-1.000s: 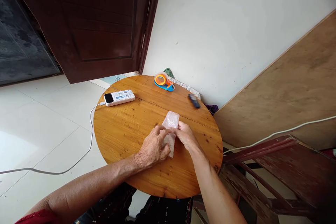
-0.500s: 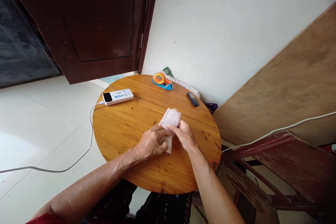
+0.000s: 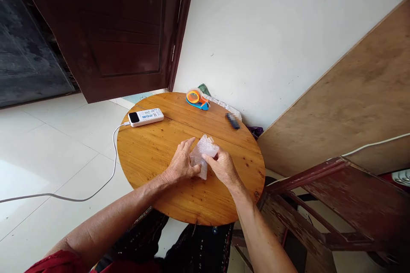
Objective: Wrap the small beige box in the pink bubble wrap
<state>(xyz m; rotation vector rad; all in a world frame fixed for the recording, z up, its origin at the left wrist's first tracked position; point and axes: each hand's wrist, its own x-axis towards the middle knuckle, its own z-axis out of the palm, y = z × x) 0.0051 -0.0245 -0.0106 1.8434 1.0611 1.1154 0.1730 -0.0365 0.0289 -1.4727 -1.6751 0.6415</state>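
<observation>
Wrap (image 3: 204, 150): clear, crinkled plastic; is lying between the two hands on the near-middle part of the round worktop (image 3: 144, 153). How much of it is touching the wood: cannot tell.

Wrap, long axis: is running roughly near to far; the far part is slanting off to the right, so the piece is looking bent or folded rather than flat.

Right hand (image 3: 223, 166): is pinching the right edge, thumb on the upper face, fingers mostly hidden behind.

Left hand (image 3: 181, 164): is holding its fingers spread and raised along the left edge. Thumb is pointing at the near part; touching or just beside, cannot tell.

Nearer hand: right, by clear contact; left is sitting close on the opposite side.

Key relation (judged): the spread left fingers are facing the left edge while the right hand is gripping across from them.

Pale tab (image 3: 210, 140): is showing at the far edge; identity unclear.

Far worktop: tape dispenser (image 3: 203, 106) and blurred dark item (image 3: 232, 121) are lying well apart; white device (image 3: 147, 116) is lying off to the left.
</observation>
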